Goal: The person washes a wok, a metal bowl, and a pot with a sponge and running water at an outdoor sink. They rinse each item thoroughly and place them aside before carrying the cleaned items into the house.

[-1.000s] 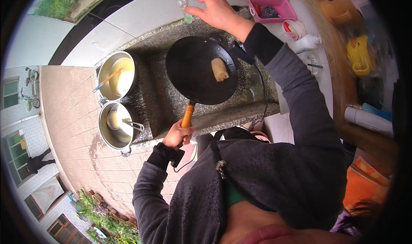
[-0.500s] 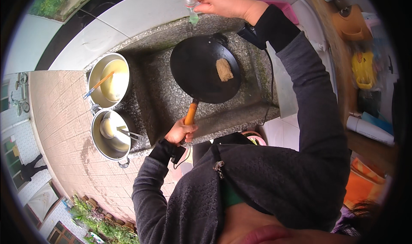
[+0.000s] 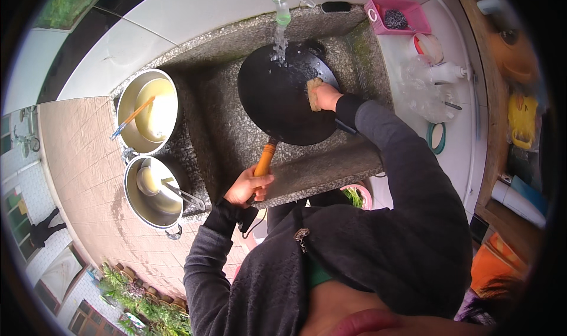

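A black wok with an orange wooden handle sits in a speckled stone sink. My left hand is closed around the lower end of that handle. Inside the wok, at its right side, my right hand grips a tan scrubbing pad against the surface. Water pours from the tap, which has a clear and green nozzle, into the far part of the wok. My right fingers are partly hidden behind the hand and pad.
Two metal pots stand on the left ledge: the far pot holds liquid and an orange-handled brush, the near pot a ladle. Right of the sink lie a pink basket, plastic bags and a green ring-shaped item.
My right hand has come down from the tap into the wok and taken hold of the scrubbing pad. Water now runs from the tap. My left hand stays on the handle.
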